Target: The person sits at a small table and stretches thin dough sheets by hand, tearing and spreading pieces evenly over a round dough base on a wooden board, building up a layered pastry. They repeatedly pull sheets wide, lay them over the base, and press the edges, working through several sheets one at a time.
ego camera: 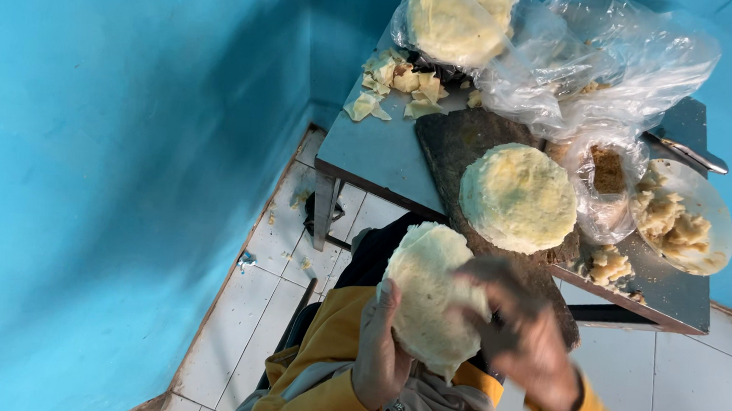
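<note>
A thin pale round wrapper is held up in front of my chest. My left hand grips it from its lower left edge, thumb on its face. My right hand, blurred by motion, touches the wrapper's right side with its fingers. Just beyond them a stack of round pale wrappers lies on a dark wooden board on the small grey table.
A plate of crumbly pale filling sits at the table's right with a metal utensil behind it. Clear plastic bags, one holding more wrappers, and wrapper scraps lie at the back. Blue walls close in; white floor tiles lie below.
</note>
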